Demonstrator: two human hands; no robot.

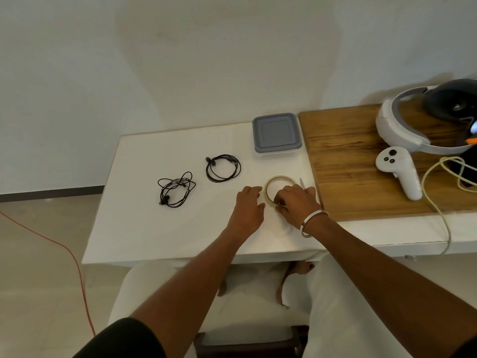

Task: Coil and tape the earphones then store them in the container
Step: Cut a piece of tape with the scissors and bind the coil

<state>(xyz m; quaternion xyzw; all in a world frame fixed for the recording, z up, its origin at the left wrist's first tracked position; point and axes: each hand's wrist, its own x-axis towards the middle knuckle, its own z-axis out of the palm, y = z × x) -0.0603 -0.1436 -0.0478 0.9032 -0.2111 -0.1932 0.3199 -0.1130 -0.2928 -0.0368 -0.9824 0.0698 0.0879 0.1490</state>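
Two black earphones lie on the white table (144,228). One pair is neatly coiled (223,167); the other (175,189) is a loose tangle to its left. A roll of clear tape (271,186) lies flat near the table's right side. My right hand (296,202) grips the roll's near right rim with curled fingers. My left hand (249,205) rests flat on the table just left of the roll, fingers relaxed. A clear container with a grey lid (277,134) sits closed at the back right of the table.
A small metal tool (302,182) lies right of the tape. A wooden board (361,166) to the right carries a white headset (423,120), a white controller (400,171) and a pale cable (438,202). An orange cord (74,264) runs over the floor.
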